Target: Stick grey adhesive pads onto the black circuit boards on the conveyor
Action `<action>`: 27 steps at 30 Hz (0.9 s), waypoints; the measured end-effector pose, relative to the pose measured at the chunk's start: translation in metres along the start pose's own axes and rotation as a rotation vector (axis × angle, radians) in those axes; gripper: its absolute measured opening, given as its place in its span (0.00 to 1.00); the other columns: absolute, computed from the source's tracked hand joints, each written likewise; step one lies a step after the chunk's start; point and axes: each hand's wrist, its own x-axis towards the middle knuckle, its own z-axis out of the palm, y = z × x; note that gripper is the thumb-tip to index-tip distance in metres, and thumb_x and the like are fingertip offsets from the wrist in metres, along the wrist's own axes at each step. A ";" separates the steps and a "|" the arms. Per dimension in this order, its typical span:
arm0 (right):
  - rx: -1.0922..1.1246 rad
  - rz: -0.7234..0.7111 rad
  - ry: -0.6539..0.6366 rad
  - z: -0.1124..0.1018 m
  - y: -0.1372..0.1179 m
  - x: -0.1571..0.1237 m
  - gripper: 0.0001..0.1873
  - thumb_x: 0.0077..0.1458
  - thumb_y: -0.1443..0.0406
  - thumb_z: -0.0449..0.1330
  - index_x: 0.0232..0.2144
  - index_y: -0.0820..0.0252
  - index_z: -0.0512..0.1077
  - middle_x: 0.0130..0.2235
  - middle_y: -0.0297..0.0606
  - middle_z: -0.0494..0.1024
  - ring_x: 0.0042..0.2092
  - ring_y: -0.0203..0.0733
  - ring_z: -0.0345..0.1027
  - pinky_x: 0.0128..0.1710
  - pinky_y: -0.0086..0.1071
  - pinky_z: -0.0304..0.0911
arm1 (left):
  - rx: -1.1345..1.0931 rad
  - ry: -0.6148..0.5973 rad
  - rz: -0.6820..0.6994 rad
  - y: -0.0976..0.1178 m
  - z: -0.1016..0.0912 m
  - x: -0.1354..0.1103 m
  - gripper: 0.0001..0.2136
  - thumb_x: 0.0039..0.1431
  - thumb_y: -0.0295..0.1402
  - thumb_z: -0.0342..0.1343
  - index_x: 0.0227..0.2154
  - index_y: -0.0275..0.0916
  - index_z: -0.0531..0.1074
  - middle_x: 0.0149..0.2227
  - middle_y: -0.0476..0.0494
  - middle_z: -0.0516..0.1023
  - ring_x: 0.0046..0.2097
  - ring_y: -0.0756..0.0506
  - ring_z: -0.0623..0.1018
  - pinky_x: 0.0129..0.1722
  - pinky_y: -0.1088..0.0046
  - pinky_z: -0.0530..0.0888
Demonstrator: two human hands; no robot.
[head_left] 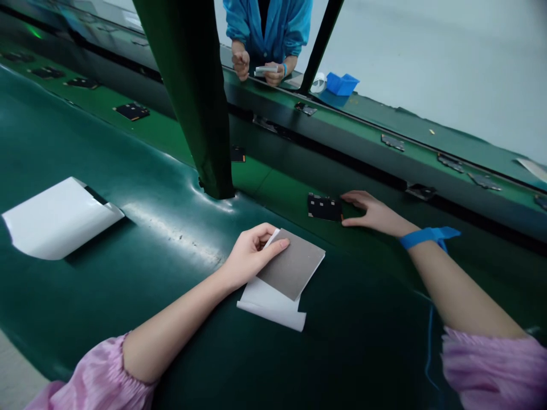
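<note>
My left hand (252,254) rests on the green mat and pinches the corner of a grey sheet (293,265) that lies on a white backing sheet (269,304). The fingers are closed on that corner. My right hand (371,213) reaches out to the conveyor belt (277,188). Its fingers curl around the right edge of a small dark circuit board (325,207) lying flat on the belt. A blue strap (427,235) circles my right wrist.
A green post (192,97) stands just behind my left hand. A curled white sheet (57,216) lies at the left. Several dark boards (132,111) lie along the belts. Across the line, a person in a blue coat (269,28) holds a small part beside a blue tray (341,84).
</note>
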 end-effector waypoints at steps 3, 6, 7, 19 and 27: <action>-0.053 -0.034 -0.008 0.002 0.007 -0.014 0.37 0.36 0.40 0.64 0.46 0.51 0.72 0.59 0.47 0.65 0.59 0.64 0.60 0.54 0.56 0.63 | -0.004 -0.007 0.006 -0.001 -0.001 0.000 0.12 0.55 0.41 0.60 0.31 0.37 0.69 0.30 0.47 0.78 0.30 0.50 0.77 0.27 0.78 0.70; -0.044 -0.014 0.012 0.000 0.006 -0.025 0.34 0.37 0.40 0.63 0.43 0.51 0.71 0.59 0.46 0.64 0.57 0.64 0.62 0.53 0.57 0.64 | -0.009 0.001 0.010 -0.001 -0.001 0.000 0.13 0.55 0.42 0.60 0.31 0.37 0.69 0.30 0.46 0.78 0.31 0.49 0.77 0.28 0.77 0.71; -0.028 -0.006 0.033 -0.003 0.004 -0.029 0.34 0.37 0.40 0.63 0.42 0.52 0.70 0.58 0.47 0.64 0.57 0.63 0.63 0.52 0.57 0.65 | -0.011 0.001 0.008 -0.001 -0.001 0.000 0.13 0.55 0.42 0.60 0.31 0.37 0.69 0.30 0.46 0.78 0.31 0.49 0.77 0.28 0.77 0.71; -0.158 -0.073 0.217 -0.018 -0.035 -0.040 0.23 0.46 0.43 0.57 0.36 0.53 0.65 0.52 0.53 0.68 0.51 0.66 0.66 0.40 0.55 0.67 | -0.057 0.014 0.025 -0.001 0.000 0.002 0.12 0.55 0.40 0.60 0.30 0.36 0.69 0.29 0.48 0.76 0.30 0.50 0.76 0.28 0.77 0.69; 0.099 -0.047 0.232 0.011 -0.050 -0.051 0.20 0.54 0.44 0.54 0.34 0.51 0.72 0.42 0.44 0.77 0.44 0.55 0.71 0.35 0.45 0.67 | -0.058 0.040 0.008 0.000 0.001 0.000 0.12 0.54 0.41 0.61 0.30 0.37 0.68 0.29 0.47 0.77 0.31 0.49 0.77 0.29 0.76 0.71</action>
